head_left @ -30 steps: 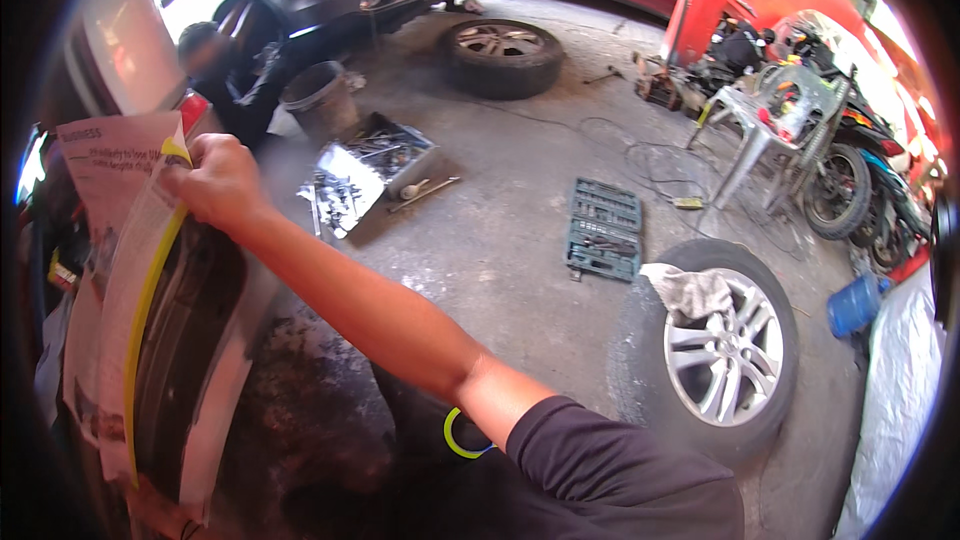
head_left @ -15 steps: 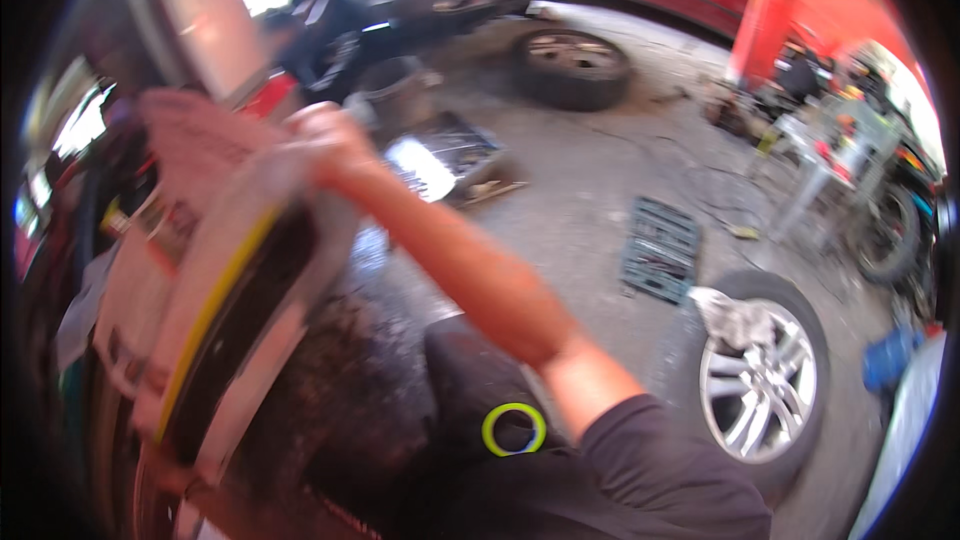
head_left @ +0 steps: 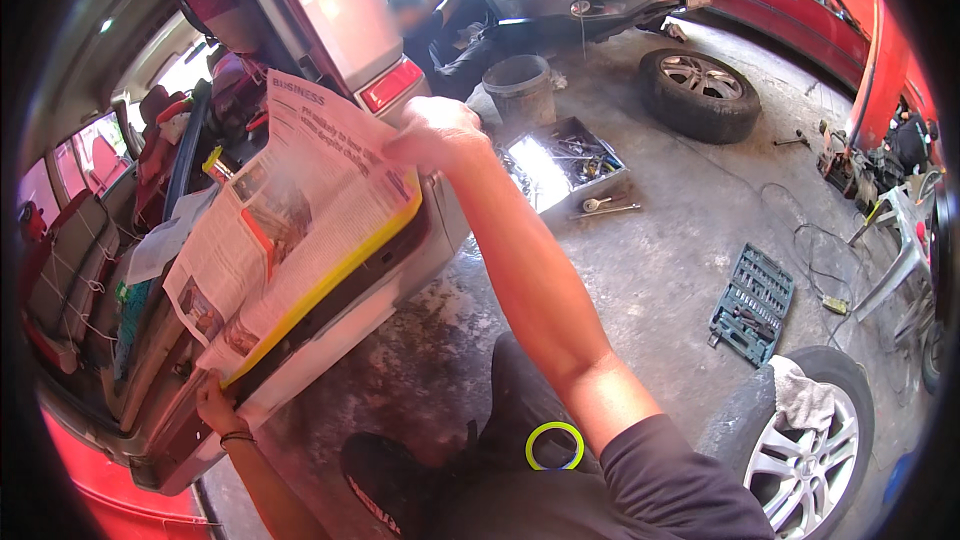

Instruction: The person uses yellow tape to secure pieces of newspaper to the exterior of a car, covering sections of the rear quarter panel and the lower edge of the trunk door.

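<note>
A newspaper sheet (head_left: 330, 180) lies along the rear sill of a vehicle's open back, with a strip of yellow tape (head_left: 330, 300) down its near edge. My right hand (head_left: 440, 135) is closed on the sheet's far corner, beside the red tail light (head_left: 391, 85). At the near end of the tape, my left hand (head_left: 215, 405) pinches the sheet's edge, low against the bumper (head_left: 320, 360); its fingertips are partly hidden. A yellow ring (head_left: 555, 447), like a tape roll, rests against my dark clothing.
An open socket set (head_left: 755, 305) lies on the floor to the right, near a wheel (head_left: 810, 450) with a rag (head_left: 800, 395). Farther off are a tool tray (head_left: 595, 165), a grey bucket (head_left: 520, 90) and another wheel (head_left: 700, 90). A person (head_left: 440, 40) crouches by the grey car.
The view has swung left, so the scene sits farther right and is sharper. Both hands stay at the newspaper's ends; my left hand shows more plainly now.
</note>
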The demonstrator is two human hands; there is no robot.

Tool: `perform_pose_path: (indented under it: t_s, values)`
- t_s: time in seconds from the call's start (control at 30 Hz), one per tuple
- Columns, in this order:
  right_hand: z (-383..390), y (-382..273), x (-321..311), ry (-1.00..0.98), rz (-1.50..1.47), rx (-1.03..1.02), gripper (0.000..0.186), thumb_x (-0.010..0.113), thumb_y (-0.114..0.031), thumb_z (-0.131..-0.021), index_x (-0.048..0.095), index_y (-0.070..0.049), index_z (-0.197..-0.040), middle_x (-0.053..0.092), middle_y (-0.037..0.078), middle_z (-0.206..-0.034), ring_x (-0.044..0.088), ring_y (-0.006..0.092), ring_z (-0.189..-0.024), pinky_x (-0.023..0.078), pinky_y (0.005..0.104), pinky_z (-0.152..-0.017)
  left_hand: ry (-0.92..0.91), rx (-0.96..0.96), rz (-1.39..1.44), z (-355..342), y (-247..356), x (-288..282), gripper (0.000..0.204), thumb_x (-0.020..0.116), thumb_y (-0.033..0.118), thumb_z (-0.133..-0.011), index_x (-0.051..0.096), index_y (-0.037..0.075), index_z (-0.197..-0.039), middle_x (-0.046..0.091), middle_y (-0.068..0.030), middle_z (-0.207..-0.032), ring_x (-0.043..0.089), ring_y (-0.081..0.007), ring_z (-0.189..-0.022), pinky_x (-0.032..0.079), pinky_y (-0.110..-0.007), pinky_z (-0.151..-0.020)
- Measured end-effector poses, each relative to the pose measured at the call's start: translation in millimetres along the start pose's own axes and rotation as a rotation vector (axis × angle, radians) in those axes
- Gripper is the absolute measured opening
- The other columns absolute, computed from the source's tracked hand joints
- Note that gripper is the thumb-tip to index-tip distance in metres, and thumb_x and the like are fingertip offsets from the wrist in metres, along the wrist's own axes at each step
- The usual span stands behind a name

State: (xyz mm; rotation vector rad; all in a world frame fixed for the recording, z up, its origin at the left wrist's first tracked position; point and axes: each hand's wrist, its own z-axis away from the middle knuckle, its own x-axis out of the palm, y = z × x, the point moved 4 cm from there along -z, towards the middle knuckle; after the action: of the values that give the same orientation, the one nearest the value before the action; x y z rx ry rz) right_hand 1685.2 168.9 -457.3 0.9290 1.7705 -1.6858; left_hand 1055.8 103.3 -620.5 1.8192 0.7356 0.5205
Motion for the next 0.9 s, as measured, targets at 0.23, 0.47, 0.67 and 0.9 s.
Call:
perform_pose_path:
  t_s: [0.23,0.47,0.67,0.9]
  values:
    - [13.0,25.5,22.1,0.324,-0.072,-0.027,0.036,0.068,-0.036,-0.092,0.082,-0.012,-0.115,0.079,0.012,-0.121,0.075,0.0304,-0.117,0.057,0.0415,-0.102,-0.031,-0.387,0.213,4.0,-0.5,-65.4,0.025,0.086,0.028,-0.094,0.066,0.013,-0.089,0.06,0.0027,-0.071,0.038,-0.0023,-0.045,0.03,-0.021,-0.041]
    - [11.1,12.7,42.9,0.275,-0.268,-0.051,0.042,0.071,-0.04,-0.087,0.08,-0.013,-0.119,0.077,0.017,-0.122,0.073,0.0333,-0.118,0.054,0.0415,-0.106,0.111,-0.163,-0.079,-10.8,0.1,-84.6,0.022,0.077,0.033,-0.098,0.074,0.013,-0.107,0.076,-0.0048,-0.093,0.05,-0.0042,-0.052,0.027,-0.02,-0.043]
    - [0.0,26.7,35.5,0.4,-0.251,-0.058,0.038,0.066,-0.036,-0.091,0.074,-0.003,-0.11,0.077,0.022,-0.113,0.074,0.0362,-0.111,0.056,0.0435,-0.101,0.18,-0.178,-0.025,-53.4,-3.5,-61.5,0.038,0.073,0.031,-0.102,0.072,0.003,-0.128,0.072,-0.0119,-0.127,0.069,-0.017,-0.102,0.058,-0.036,-0.084]
    - [-73.1,41.6,92.1,0.47,0.148,-0.136,0.012,0.066,-0.023,-0.092,0.072,-0.014,-0.095,0.072,0.013,-0.092,0.073,0.029,-0.089,0.059,0.0431,-0.072,-0.419,0.791,-0.59,118.4,111.6,137.5,0.053,0.068,0.029,-0.108,0.057,-0.001,-0.15,0.059,-0.0196,-0.153,0.053,-0.0328,-0.144,0.04,-0.045,-0.123]
